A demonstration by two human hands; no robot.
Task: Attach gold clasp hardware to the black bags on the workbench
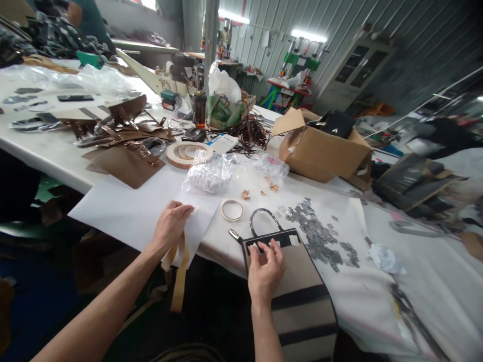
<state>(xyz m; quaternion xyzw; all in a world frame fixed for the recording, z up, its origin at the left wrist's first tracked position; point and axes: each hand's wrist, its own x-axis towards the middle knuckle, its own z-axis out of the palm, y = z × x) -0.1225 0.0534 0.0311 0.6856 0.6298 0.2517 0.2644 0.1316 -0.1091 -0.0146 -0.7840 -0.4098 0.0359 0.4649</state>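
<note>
My left hand point(171, 226) is closed in a pinch over the white sheet, with a yellowish-tan strip point(180, 286) hanging from it. At its fingertips shows a small pale bit, too small to name. My right hand point(266, 274) rests at the top of a beige bag panel with black stripes point(302, 271). Its fingers are curved and apart, touching near small white patches on the black top band. Another white patch point(294, 240) sits to the right of the fingers. A looped handle point(264, 213) and a dark zip-pull-like tab point(235, 235) extend from the panel's top.
Beyond my hands are a tape roll point(231, 210), a plastic bag of white material point(211, 176) and larger rolls point(188, 153). Grey metal plates point(317, 231) lie right of the panel. A cardboard box point(324, 153) stands behind them; brown leather pieces point(128, 161) lie left.
</note>
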